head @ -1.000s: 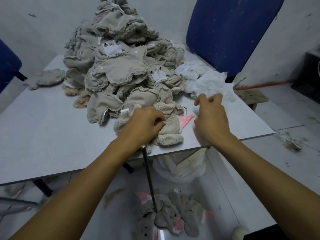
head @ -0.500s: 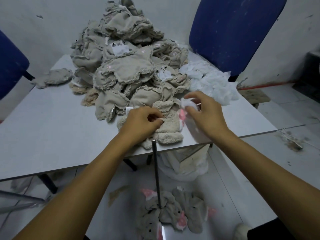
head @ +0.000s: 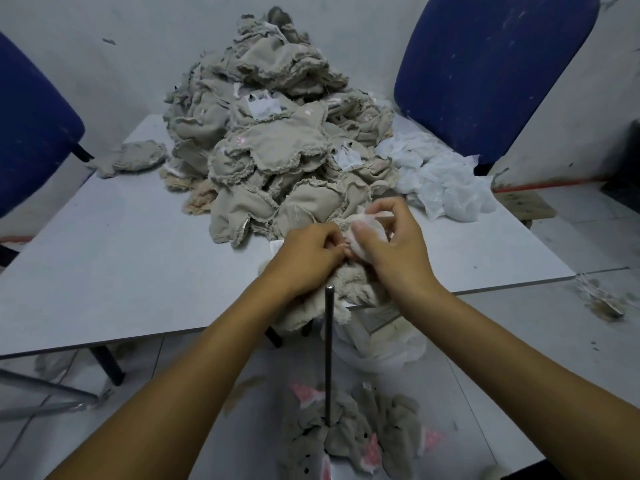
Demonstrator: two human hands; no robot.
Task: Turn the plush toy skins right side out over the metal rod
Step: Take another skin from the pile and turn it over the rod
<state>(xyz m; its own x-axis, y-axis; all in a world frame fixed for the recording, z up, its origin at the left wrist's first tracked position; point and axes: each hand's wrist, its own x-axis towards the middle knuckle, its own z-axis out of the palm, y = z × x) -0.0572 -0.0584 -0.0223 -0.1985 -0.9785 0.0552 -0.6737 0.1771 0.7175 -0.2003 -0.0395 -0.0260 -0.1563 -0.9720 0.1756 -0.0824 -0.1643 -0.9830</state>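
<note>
A fluffy beige plush skin (head: pixel 353 289) lies at the table's front edge, partly hanging over it. My left hand (head: pixel 308 258) grips its upper part with curled fingers. My right hand (head: pixel 388 244) pinches a small white wad (head: pixel 367 233) against the same skin, right beside the left hand. A thin upright metal rod (head: pixel 328 351) rises from the floor just in front of the table edge, its tip below my hands. A big heap of inside-out beige skins (head: pixel 277 133) fills the table's middle.
The grey table (head: pixel 114 258) has white filling bags (head: pixel 440 178) at the right of the heap. Finished grey-and-pink plush skins (head: pixel 356 431) lie on the floor around the rod's base. Blue chairs (head: pixel 491 64) stand behind right and at the left. A white bag sits under the table.
My right hand picked up a white wad and brought it left to the skin held by my left hand. The two hands now meet over the skin.
</note>
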